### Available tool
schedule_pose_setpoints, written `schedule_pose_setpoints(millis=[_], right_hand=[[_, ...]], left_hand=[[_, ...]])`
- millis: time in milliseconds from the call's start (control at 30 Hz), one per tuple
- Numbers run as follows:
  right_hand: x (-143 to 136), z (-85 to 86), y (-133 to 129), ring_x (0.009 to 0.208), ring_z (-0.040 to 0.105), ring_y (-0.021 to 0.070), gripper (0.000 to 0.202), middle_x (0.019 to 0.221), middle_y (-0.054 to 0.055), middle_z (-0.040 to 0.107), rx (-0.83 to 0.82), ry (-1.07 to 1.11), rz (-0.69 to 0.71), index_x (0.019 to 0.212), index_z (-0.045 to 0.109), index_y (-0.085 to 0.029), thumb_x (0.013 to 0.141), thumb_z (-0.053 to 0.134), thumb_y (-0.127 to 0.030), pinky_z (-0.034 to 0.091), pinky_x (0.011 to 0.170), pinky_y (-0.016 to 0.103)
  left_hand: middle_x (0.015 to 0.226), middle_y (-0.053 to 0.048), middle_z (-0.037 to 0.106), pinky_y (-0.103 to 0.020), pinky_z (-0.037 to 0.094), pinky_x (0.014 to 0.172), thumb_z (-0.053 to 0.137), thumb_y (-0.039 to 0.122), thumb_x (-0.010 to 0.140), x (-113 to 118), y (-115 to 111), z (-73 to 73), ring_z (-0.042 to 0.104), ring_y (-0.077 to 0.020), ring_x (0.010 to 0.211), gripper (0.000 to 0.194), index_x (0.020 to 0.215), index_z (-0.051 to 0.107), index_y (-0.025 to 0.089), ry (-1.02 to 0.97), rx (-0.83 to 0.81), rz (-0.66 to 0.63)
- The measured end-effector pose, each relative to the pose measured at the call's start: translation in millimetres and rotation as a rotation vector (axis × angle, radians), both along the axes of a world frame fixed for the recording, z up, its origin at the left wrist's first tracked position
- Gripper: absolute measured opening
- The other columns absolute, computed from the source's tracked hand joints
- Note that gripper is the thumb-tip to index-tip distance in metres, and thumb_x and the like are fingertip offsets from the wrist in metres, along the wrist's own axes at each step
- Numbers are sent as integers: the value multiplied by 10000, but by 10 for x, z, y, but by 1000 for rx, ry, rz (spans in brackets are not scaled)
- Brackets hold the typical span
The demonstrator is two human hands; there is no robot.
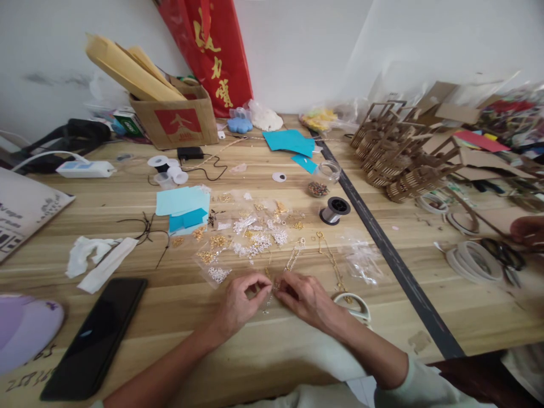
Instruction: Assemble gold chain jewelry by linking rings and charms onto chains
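Near the front middle of the wooden table [178,317], my left hand [246,297] pinches a thin chain with small beads [266,306] that hangs from its fingertips. Just to the right, my right hand [304,294] has its fingers closed at the near end of a silver chain [293,258]. The fingertips of both hands almost meet. Beyond them lie silver beads [257,245] and gold beads [219,241] on clear plastic bags. A gold chain [334,263] rests to the right of my right hand. What exactly sits between the fingertips is too small to tell.
At left lie a black phone [96,340] and white strips [108,265]. A wire spool [335,211], a glass jar [325,178] and a tape ring [355,306] are at right. Wooden baskets [395,158] stand farther right, near another person's hand [529,231].
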State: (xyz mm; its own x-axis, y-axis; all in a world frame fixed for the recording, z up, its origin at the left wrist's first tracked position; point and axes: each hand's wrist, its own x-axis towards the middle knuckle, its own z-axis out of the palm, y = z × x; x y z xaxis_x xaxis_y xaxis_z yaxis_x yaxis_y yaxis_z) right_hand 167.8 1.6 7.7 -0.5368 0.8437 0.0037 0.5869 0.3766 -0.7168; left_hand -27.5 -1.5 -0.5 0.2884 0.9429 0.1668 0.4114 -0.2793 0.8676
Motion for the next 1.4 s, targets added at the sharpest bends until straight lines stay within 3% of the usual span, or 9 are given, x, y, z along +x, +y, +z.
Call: schedule_pose_setpoints(millis=[133, 333, 567, 900, 1267, 1400], right_hand=[[-2, -44, -9, 680, 616, 163, 63, 766, 15, 652, 80, -46, 24, 932, 530, -191, 888, 560, -157, 423, 626, 237], [14, -10, -5, 706, 644, 171, 67, 776, 18, 674, 50, -45, 23, 926, 534, -196, 885, 554, -148, 437, 629, 235], [140, 81, 72, 628, 612, 142, 89, 764, 16, 677, 41, 24, -58, 958, 607, -194, 904, 539, -173, 421, 586, 220], [139, 134, 84, 659, 577, 152, 209, 765, 41, 617, 136, -14, -26, 864, 611, -185, 967, 429, -193, 396, 606, 244], [133, 90, 78, 686, 591, 151, 175, 777, 29, 622, 117, -24, -23, 882, 606, -191, 965, 453, -193, 394, 627, 242], [137, 70, 85, 663, 582, 149, 168, 757, 26, 623, 121, -8, -36, 877, 607, -192, 958, 461, -186, 388, 610, 240]], left_hand=[[690, -19, 696, -227, 480, 589, 572, 163, 811, -25, 46, -34, 612, -135, 601, 122, 757, 680, 169, 13, 21, 52], [755, -35, 705, -282, 496, 668, 570, 125, 819, -45, 75, -84, 631, -170, 703, 122, 808, 682, 171, 70, 111, 26], [808, -38, 687, -314, 484, 722, 588, 108, 859, -39, 58, -70, 590, -185, 786, 119, 868, 685, 176, 221, 257, -92], [808, -47, 637, -329, 477, 759, 542, 170, 922, -2, 31, -51, 549, -192, 794, 161, 839, 680, 169, 432, 358, -221], [765, -41, 624, -311, 460, 715, 531, 189, 929, 14, 51, -91, 545, -191, 760, 188, 796, 661, 163, 491, 421, -220], [773, -46, 633, -301, 473, 713, 500, 180, 939, 19, 63, -94, 556, -184, 757, 208, 794, 647, 165, 408, 397, -177]])
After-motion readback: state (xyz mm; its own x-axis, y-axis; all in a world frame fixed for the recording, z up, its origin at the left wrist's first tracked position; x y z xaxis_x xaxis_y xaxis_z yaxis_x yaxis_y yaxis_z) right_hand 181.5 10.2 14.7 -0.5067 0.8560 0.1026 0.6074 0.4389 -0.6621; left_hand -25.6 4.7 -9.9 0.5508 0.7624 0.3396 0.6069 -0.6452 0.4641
